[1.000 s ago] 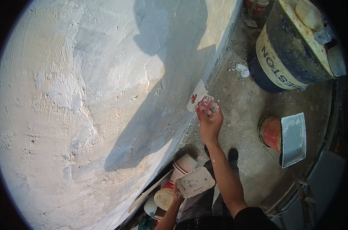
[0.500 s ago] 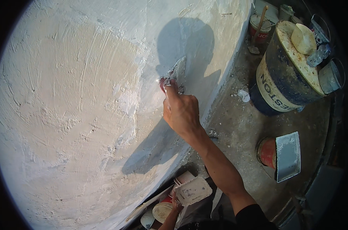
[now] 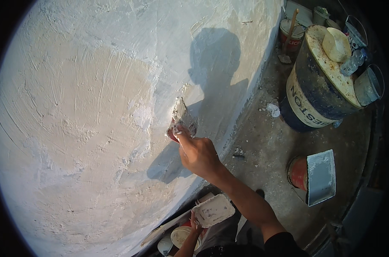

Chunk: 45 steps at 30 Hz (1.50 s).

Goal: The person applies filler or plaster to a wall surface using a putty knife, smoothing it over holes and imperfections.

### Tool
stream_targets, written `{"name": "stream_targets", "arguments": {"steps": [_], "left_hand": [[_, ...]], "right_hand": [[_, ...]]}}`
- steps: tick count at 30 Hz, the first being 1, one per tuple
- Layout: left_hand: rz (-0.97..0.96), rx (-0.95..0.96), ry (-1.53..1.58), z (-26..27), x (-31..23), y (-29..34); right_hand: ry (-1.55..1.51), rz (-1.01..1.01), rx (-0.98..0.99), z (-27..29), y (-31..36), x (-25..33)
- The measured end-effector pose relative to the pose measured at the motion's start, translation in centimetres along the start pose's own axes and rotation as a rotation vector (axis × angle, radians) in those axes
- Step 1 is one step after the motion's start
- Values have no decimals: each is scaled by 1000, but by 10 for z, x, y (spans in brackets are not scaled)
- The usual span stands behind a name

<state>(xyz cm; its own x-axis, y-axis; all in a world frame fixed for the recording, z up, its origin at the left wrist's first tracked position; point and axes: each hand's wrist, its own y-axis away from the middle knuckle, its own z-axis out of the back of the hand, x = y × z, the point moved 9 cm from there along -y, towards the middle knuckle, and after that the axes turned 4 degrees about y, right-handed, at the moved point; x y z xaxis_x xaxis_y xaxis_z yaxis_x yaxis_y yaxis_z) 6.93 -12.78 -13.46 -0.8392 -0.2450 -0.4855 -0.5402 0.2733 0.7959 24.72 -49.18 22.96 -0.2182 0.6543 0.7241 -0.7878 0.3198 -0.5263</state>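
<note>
My right hand is closed around a putty knife with a red part showing at the fingers. White paste is heaped on its blade, which is against or very near the rough plastered wall. Smears of paste also cling to my fingertips. Low in the view, my left hand grips the edge of a shallow rectangular tray, whitish and smeared with paste. My head and arm cast a shadow on the wall.
A big dark blue drum stands on the right, its lid carrying a pale tub, a plastic bottle and a small bucket. Nearer is a red can beside a grey board. Paste crumbs litter the floor.
My right hand has drawn the putty knife down the wall toward me, and more paste now shows on its blade. The left hand still holds the tray in nearly the same place.
</note>
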Motion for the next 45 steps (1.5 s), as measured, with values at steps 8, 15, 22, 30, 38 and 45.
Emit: {"name": "stream_targets", "arguments": {"steps": [8,15,22,30,38,45], "left_hand": [[-7,8,2,-4,1,11],[4,-3,48,5,3,12],[36,3,44,-7,1,9],[-211,229,-57,-21,-6,8],[184,32,102,47,82,-1],[229,-18,97,66,105,6]], "right_hand": [[20,-158,-555,55,29,-35],[82,-87,-312,6,-29,-14],[-48,24,-236,-9,6,0],[-710,-627,-500,4,112,-117],[-832,-1194,-371,-171,320,-287],[-1108,-1308,-415,-279,361,-301]]}}
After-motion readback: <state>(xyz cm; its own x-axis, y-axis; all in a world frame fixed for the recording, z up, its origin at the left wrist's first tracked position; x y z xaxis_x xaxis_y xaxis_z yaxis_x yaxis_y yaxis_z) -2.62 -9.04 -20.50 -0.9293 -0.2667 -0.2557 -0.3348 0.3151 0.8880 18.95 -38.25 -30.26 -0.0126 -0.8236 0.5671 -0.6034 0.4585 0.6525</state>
